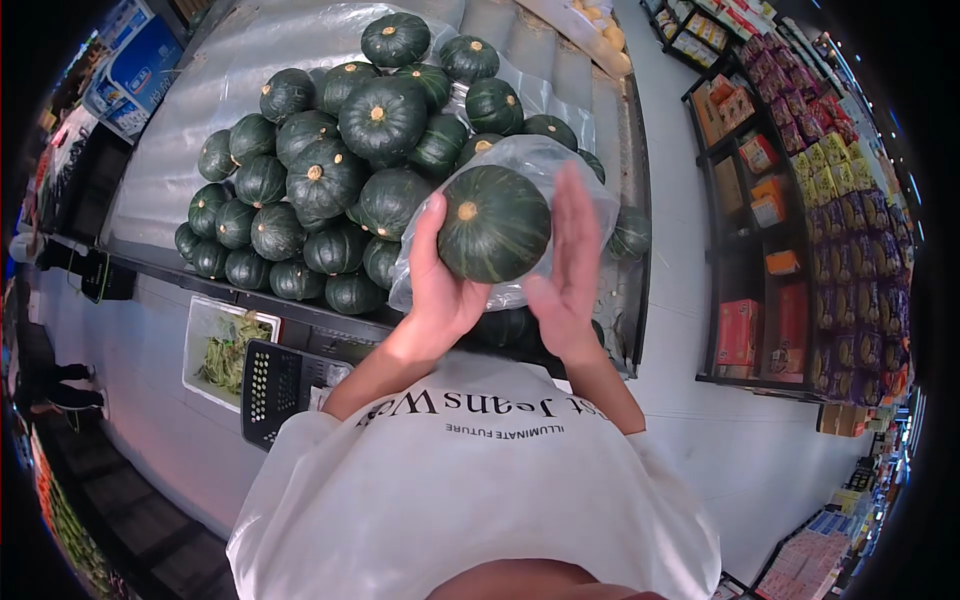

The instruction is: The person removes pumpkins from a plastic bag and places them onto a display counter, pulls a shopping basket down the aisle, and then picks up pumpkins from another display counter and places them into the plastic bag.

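Observation:
A dark green kabuto-type squash (pixel 495 224) with pale streaks and a tan stem rests against my left hand (pixel 447 290), whose thumb and fingers wrap its left side and underside. My right hand (pixel 570 265) is held upright along the squash's right side, fingers stretched out and slightly blurred; whether its palm touches the squash I cannot tell. Behind and around both hands spreads a clear plastic bag (pixel 535 155). Just beyond is a heap of similar green squashes (pixel 383 118) on a plastic-lined display stand (pixel 155 215).
A white box of leafy greens (pixel 238 345) and a black keypad device (pixel 272 392) sit at the stand's near left. On the right, across the aisle floor (pixel 672 270), rises a shelf of packaged goods (pixel 755 235). A person's legs (pixel 75 385) show far left.

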A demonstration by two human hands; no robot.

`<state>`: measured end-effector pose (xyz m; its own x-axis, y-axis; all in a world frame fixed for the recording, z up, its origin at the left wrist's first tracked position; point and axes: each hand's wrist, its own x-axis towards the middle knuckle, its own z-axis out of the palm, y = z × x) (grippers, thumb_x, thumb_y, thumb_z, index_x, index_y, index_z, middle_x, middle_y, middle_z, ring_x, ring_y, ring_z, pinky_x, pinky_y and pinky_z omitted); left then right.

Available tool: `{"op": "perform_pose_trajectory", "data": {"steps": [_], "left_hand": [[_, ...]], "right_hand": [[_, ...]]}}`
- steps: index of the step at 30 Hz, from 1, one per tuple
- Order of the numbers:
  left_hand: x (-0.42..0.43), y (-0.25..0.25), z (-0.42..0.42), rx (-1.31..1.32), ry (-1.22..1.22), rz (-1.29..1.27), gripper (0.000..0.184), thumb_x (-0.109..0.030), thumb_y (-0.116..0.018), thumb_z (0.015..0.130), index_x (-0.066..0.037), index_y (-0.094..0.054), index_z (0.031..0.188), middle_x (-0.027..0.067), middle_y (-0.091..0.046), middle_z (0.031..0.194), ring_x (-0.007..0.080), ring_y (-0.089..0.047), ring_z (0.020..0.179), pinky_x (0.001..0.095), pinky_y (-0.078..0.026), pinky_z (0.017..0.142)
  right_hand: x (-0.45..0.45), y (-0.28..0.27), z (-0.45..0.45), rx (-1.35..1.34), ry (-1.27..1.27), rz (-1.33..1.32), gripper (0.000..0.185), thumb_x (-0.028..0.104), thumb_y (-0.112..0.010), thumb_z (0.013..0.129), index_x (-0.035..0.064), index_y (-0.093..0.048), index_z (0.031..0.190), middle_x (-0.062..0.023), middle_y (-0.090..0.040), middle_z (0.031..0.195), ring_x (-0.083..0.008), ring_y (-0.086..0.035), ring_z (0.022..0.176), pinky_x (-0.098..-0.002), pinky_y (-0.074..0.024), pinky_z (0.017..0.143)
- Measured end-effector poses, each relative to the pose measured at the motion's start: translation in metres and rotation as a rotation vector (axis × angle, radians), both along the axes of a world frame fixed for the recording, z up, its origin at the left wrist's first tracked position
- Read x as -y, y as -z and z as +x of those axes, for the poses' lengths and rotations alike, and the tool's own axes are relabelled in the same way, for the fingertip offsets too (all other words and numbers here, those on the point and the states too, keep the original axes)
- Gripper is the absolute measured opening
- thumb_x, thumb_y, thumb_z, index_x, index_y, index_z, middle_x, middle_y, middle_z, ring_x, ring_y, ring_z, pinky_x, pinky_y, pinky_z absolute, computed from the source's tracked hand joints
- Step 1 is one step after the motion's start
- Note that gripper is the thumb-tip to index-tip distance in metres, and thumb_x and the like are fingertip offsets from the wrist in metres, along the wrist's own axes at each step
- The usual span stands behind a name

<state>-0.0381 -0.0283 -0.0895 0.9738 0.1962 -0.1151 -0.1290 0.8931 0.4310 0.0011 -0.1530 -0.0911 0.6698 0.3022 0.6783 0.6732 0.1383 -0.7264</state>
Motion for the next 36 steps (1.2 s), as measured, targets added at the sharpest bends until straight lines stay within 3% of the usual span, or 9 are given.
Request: {"op": "perform_pose_trajectory", "data": {"steps": [2, 3, 6, 10, 20, 27, 29, 32, 36], "left_hand": [[0.001, 0.000, -0.008, -0.015, -0.009, 0.041, 0.061, -0.050, -0.044, 0.092, -0.002, -0.042, 0.130, 0.0142, -0.050, 0.129, 0.0240, -0.052, 0.116, 0.0410, -0.042, 0.100], [-0.002, -0.007, -0.013, 0.097, -0.014, 0.187, 0.055, -0.044, -0.045, 0.094, -0.009, -0.032, 0.134, 0.0120, -0.042, 0.130, 0.0236, -0.044, 0.122, 0.0386, -0.039, 0.102], [-0.016, -0.014, -0.025, 0.258, 0.001, 0.310, 0.063, -0.027, -0.055, 0.089, -0.008, -0.023, 0.140, 0.0132, -0.037, 0.132, 0.0238, -0.042, 0.121, 0.0379, -0.037, 0.103], [-0.039, -0.028, -0.036, 0.279, -0.054, 0.638, 0.093, -0.012, -0.073, 0.073, -0.007, -0.013, 0.144, 0.0148, -0.030, 0.137, 0.0254, -0.035, 0.128, 0.0390, -0.030, 0.106], [-0.073, -0.040, -0.013, 0.298, -0.029, 1.408, 0.104, -0.022, -0.082, 0.066, 0.000, -0.013, 0.140, 0.0244, -0.047, 0.129, 0.0326, -0.049, 0.120, 0.0402, -0.037, 0.102], [-0.056, -0.063, 0.072, 0.519, 0.085, 1.499, 0.097, -0.028, -0.080, 0.070, 0.004, -0.018, 0.137, 0.0228, -0.050, 0.124, 0.0301, -0.052, 0.116, 0.0375, -0.039, 0.100], [-0.049, -0.069, 0.107, 0.454, 0.196, 1.496, 0.093, -0.029, -0.080, 0.068, 0.005, -0.024, 0.135, 0.0223, -0.052, 0.121, 0.0281, -0.055, 0.112, 0.0358, -0.042, 0.096], [-0.049, -0.067, 0.176, 0.344, 0.423, 1.634, 0.088, -0.026, -0.078, 0.073, 0.003, -0.026, 0.138, 0.0177, -0.049, 0.126, 0.0222, -0.051, 0.115, 0.0343, -0.043, 0.097], [-0.049, -0.064, 0.249, 0.210, 0.573, 1.770, 0.099, -0.035, -0.083, 0.062, 0.009, -0.031, 0.135, 0.0222, -0.055, 0.119, 0.0257, -0.058, 0.105, 0.0322, -0.047, 0.089]], "right_hand": [[-0.002, -0.013, -0.011, 0.196, 0.010, -0.377, 0.096, 0.030, -0.073, 0.073, 0.0015, -0.015, 0.144, -0.0229, -0.010, 0.150, -0.0385, -0.020, 0.137, -0.0454, -0.0244, 0.109], [-0.004, -0.010, -0.009, 0.130, -0.018, -0.344, 0.101, 0.027, -0.077, 0.068, 0.0027, -0.015, 0.144, -0.0233, -0.009, 0.150, -0.0382, -0.020, 0.137, -0.0457, -0.0260, 0.109], [-0.012, -0.013, -0.008, -0.157, -0.170, -0.217, 0.109, 0.020, -0.083, 0.063, 0.0037, -0.013, 0.145, -0.0210, -0.013, 0.149, -0.0331, -0.026, 0.135, -0.0429, -0.0323, 0.106], [-0.029, -0.022, -0.004, -0.337, -0.338, -0.080, 0.111, 0.015, -0.085, 0.060, 0.0038, -0.013, 0.145, -0.0163, -0.022, 0.146, -0.0262, -0.035, 0.131, -0.0384, -0.0369, 0.105], [-0.030, -0.043, 0.017, -0.434, -0.360, -0.111, 0.106, 0.012, -0.085, 0.058, 0.0040, -0.023, 0.143, -0.0140, -0.036, 0.139, -0.0232, -0.038, 0.128, -0.0368, -0.0353, 0.106], [0.000, -0.052, 0.075, -0.344, -0.189, -0.040, 0.105, 0.010, -0.085, 0.057, 0.0024, -0.025, 0.142, -0.0138, -0.042, 0.134, -0.0226, -0.045, 0.123, -0.0357, -0.0387, 0.104], [0.008, -0.044, 0.107, -0.368, -0.149, 0.011, 0.105, 0.013, -0.086, 0.056, 0.0015, -0.027, 0.141, -0.0149, -0.046, 0.130, -0.0231, -0.048, 0.120, -0.0355, -0.0403, 0.102], [0.019, -0.035, 0.155, -0.217, 0.134, -0.248, 0.104, 0.019, -0.087, 0.055, 0.0008, -0.028, 0.140, -0.0161, -0.048, 0.128, -0.0242, -0.050, 0.117, -0.0354, -0.0417, 0.099], [0.016, -0.007, 0.214, -0.266, 0.191, -0.271, 0.104, 0.028, -0.086, 0.055, -0.0006, -0.031, 0.138, -0.0195, -0.048, 0.128, -0.0278, -0.049, 0.119, -0.0361, -0.0410, 0.099]]}}
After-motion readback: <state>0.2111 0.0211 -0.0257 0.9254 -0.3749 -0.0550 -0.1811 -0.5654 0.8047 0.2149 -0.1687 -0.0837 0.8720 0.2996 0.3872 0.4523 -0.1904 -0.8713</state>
